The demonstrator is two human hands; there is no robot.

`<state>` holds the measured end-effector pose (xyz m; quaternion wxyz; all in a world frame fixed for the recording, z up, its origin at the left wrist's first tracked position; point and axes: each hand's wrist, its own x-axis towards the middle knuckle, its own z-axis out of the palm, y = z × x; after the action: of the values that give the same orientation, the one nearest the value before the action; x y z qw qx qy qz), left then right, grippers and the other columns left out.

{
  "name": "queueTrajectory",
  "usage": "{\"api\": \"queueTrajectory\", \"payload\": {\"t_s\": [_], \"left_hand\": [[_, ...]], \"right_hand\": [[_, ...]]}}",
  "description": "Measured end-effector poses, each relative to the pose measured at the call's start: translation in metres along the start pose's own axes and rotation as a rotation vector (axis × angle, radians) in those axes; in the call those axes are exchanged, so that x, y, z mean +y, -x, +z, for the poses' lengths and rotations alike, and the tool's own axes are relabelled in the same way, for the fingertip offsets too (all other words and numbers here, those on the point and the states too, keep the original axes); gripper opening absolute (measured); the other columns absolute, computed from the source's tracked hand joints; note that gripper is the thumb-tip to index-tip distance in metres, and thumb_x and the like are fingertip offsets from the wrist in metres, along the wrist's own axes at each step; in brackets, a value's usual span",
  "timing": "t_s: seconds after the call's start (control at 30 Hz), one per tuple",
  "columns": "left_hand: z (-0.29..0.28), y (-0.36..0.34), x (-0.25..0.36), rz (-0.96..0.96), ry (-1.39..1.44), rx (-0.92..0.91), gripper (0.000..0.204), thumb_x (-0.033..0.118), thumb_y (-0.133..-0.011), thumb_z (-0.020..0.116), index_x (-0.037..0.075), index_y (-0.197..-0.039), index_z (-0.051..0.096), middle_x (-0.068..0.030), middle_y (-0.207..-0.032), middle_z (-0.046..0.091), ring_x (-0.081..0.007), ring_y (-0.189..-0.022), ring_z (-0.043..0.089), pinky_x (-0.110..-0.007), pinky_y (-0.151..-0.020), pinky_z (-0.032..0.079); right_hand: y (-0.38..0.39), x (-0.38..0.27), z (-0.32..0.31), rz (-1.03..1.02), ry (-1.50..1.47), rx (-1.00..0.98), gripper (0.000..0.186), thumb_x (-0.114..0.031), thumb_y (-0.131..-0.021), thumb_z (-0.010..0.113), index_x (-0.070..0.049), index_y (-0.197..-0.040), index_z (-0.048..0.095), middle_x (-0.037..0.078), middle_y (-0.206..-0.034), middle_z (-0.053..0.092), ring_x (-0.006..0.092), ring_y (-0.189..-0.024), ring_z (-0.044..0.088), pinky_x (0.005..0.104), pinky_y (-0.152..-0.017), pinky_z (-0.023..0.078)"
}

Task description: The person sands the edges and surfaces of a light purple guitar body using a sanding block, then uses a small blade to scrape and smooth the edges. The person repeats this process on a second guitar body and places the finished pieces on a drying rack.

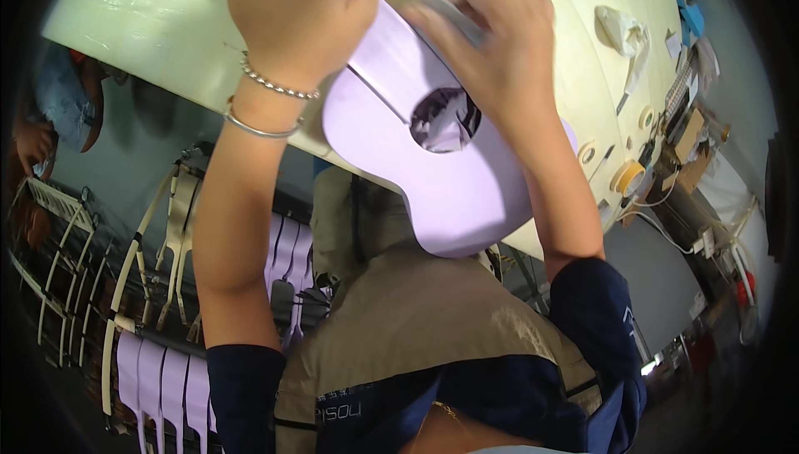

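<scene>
A pale lilac, unstrung guitar-shaped body with a round sound hole (433, 154) lies face up across the near edge of the long cream-coloured worktop (150, 13), its rounded lower bout hanging off the edge toward the person's lap. The left hand (295, 4) is curled down over the upper part of the body, steadying it, with two silver bracelets on the wrist. The right hand (499, 46) is closed around a small greyish block (458, 17), blurred, and presses it against the surface above the sound hole; this looks like rubbing or smoothing the lilac face, though the block's kind cannot be told. Working on further would call for a firm hold by the left hand, since part of the body overhangs and could tip. Open worktop lies to the left and beyond; to the right sit rolls of tape (626, 178) and scattered tools. Below the edge, a rack of lilac neck-shaped pieces (158, 379) stands close by the left elbow.
</scene>
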<state>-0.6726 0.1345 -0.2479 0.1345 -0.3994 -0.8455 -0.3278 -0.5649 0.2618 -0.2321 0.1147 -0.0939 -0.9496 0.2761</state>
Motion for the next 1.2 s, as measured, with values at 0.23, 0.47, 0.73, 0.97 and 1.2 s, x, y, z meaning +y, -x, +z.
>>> {"api": "queueTrajectory", "payload": {"t_s": [0.23, 0.47, 0.73, 0.97, 1.2], "left_hand": [[0.001, 0.002, 0.002, 0.05, -0.042, 0.045, 0.015, 0.011, -0.076, 0.057, 0.007, -0.088, 0.065, -0.0034, -0.073, 0.061, -0.0222, -0.078, 0.055, -0.045, -0.094, 0.033], [0.0, 0.003, -0.002, 0.039, -0.065, 0.033, 0.015, 0.012, -0.077, 0.056, 0.008, -0.089, 0.066, -0.003, -0.073, 0.06, -0.0223, -0.079, 0.055, -0.045, -0.095, 0.032], [-0.003, 0.002, 0.005, -0.027, -0.005, -0.007, 0.016, 0.011, -0.077, 0.056, 0.008, -0.089, 0.065, -0.0029, -0.072, 0.059, -0.0224, -0.078, 0.054, -0.044, -0.092, 0.034], [-0.002, 0.004, -0.002, 0.055, -0.073, 0.02, 0.016, 0.009, -0.076, 0.056, 0.006, -0.09, 0.065, -0.0042, -0.073, 0.06, -0.0228, -0.077, 0.055, -0.043, -0.09, 0.035], [0.002, 0.002, 0.0, 0.079, -0.039, 0.086, 0.014, 0.008, -0.076, 0.056, 0.005, -0.086, 0.066, -0.0059, -0.072, 0.06, -0.024, -0.076, 0.054, -0.042, -0.089, 0.036]], "right_hand": [[0.032, 0.004, -0.017, 0.07, 0.024, -0.053, 0.024, -0.031, -0.069, 0.073, -0.012, -0.071, 0.059, 0.0, -0.064, 0.05, 0.0212, -0.065, 0.047, 0.0353, -0.064, 0.029], [0.025, 0.004, -0.013, 0.078, 0.003, -0.053, 0.023, -0.031, -0.07, 0.072, -0.012, -0.072, 0.06, 0.001, -0.065, 0.052, 0.0219, -0.067, 0.048, 0.0355, -0.064, 0.03], [0.021, 0.001, -0.012, 0.09, -0.02, -0.066, 0.022, -0.03, -0.07, 0.072, -0.012, -0.074, 0.061, 0.002, -0.065, 0.054, 0.0226, -0.068, 0.049, 0.0364, -0.064, 0.03], [0.017, 0.006, -0.013, -0.015, 0.047, -0.036, 0.022, -0.031, -0.07, 0.073, -0.013, -0.071, 0.06, 0.001, -0.061, 0.048, 0.0218, -0.064, 0.046, 0.035, -0.063, 0.029], [0.042, 0.009, -0.025, 0.06, -0.006, -0.04, 0.021, -0.023, -0.067, 0.077, -0.013, -0.069, 0.058, 0.0, -0.062, 0.045, 0.0179, -0.062, 0.042, 0.0313, -0.062, 0.027]]}}
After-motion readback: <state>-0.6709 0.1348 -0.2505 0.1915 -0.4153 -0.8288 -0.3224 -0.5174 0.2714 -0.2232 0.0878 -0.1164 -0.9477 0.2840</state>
